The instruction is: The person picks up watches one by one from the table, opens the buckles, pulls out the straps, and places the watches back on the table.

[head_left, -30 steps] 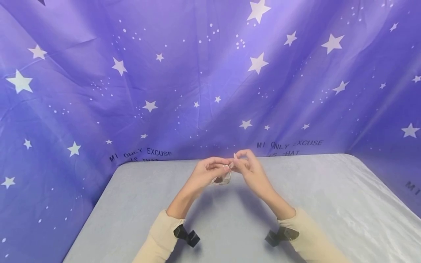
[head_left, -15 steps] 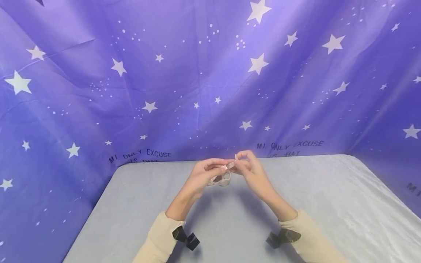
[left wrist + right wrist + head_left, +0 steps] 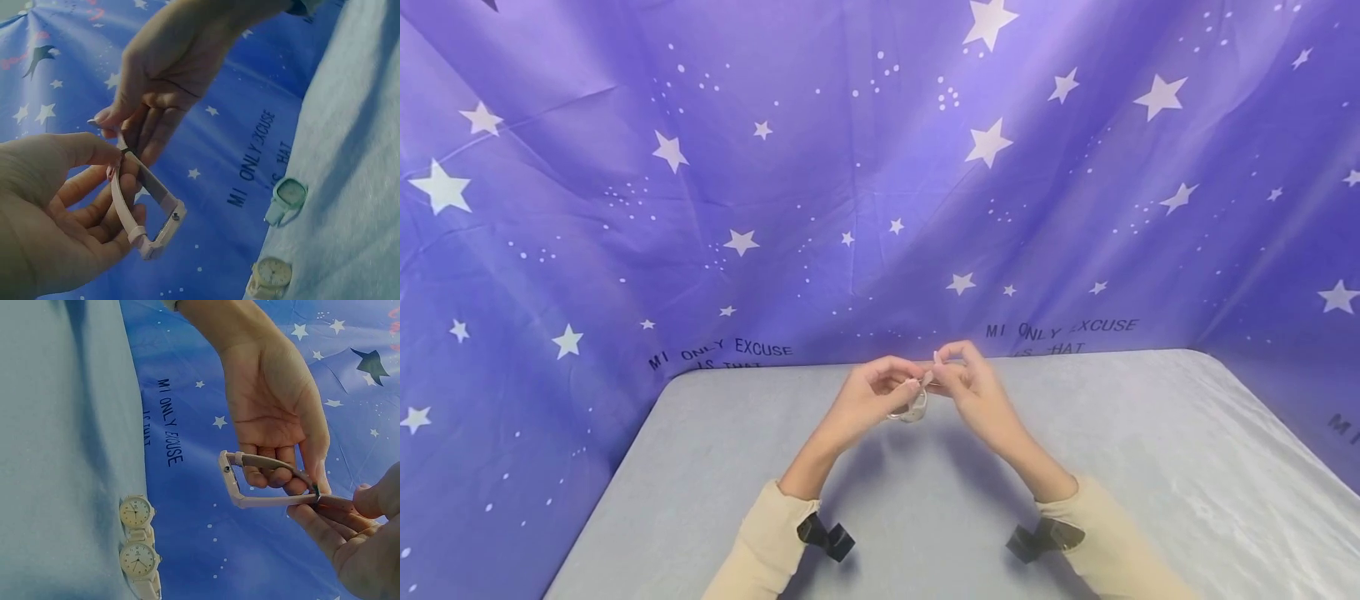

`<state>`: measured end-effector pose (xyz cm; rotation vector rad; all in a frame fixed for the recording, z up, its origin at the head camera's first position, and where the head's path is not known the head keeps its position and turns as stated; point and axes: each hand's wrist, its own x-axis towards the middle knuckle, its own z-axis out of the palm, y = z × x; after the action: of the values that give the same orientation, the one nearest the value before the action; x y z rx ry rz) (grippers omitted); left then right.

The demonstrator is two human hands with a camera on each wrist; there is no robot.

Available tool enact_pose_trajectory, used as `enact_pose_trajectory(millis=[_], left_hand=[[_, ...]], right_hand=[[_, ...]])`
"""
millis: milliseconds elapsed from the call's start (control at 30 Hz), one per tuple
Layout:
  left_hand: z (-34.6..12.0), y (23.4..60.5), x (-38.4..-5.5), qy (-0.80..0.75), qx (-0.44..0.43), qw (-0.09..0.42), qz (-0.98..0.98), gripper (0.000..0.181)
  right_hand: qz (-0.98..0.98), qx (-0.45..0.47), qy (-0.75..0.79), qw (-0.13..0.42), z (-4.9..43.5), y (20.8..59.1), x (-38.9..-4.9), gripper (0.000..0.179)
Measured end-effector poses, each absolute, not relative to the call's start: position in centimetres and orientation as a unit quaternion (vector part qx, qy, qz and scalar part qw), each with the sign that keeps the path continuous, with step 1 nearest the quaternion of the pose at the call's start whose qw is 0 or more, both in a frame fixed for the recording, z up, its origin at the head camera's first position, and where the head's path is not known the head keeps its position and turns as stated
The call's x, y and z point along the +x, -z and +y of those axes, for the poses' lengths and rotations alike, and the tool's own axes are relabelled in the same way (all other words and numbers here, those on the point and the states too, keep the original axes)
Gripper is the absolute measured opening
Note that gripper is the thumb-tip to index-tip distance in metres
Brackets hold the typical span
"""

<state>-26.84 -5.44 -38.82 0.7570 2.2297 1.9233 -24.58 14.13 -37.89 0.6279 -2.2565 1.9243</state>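
Observation:
A pale pink wristwatch (image 3: 164, 231) with a rectangular case is held up between both hands, its strap (image 3: 281, 500) bent into a loop. In the head view, the left hand (image 3: 868, 398) grips the strap beside the buckle (image 3: 127, 150), thumb on top and fingers curled beneath. From the other side, the right hand (image 3: 976, 398) pinches the strap's free end (image 3: 336, 502) with its thumb and fingers. Seen from the right wrist, the case hangs out to the left of the fingers. Much of the watch is hidden behind the left fingers in the head view.
A green watch (image 3: 290, 192) and a cream watch (image 3: 274, 274) rest on the grey cloth-covered table (image 3: 700, 500) near its far edge. The right wrist view shows two round pale watches (image 3: 135, 512) there. A purple starry curtain (image 3: 850, 167) hangs behind.
Both hands stay almost in place at the strap. The watch loop below the left fingers has turned slightly, and the strap end between the fingertips has shifted a little.

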Motion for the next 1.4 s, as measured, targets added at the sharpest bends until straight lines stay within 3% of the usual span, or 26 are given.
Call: enact_pose_trajectory(millis=[200, 467, 867, 1200, 1400], left_hand=[[-5.27, 39.03, -26.66, -0.547, 0.269, -0.035, 0.792, 0.015], [-5.14, 38.77, -26.47, -0.517, 0.29, -0.063, 0.803, 0.012], [-5.08, 38.8, -26.49, -0.518, 0.295, -0.064, 0.8, 0.011], [-5.21, 38.74, -26.69, -0.625, 0.268, 0.011, 0.733, 0.011], [-5.27, 38.67, -26.82, -0.662, 0.253, 0.025, 0.705, 0.018]], right_hand=[[-0.764, 0.199, -0.609, 0.067, 13.94, 37.8, -24.3, 0.014], [-0.763, 0.208, -0.608, 0.074, 13.92, 37.83, -24.21, 0.013], [-0.756, 0.205, -0.618, 0.07, 13.97, 37.65, -24.13, 0.015], [-0.734, 0.21, -0.642, 0.073, 14.14, 37.78, -24.28, 0.017], [-0.72, 0.23, -0.651, 0.072, 14.14, 37.63, -24.39, 0.017]])
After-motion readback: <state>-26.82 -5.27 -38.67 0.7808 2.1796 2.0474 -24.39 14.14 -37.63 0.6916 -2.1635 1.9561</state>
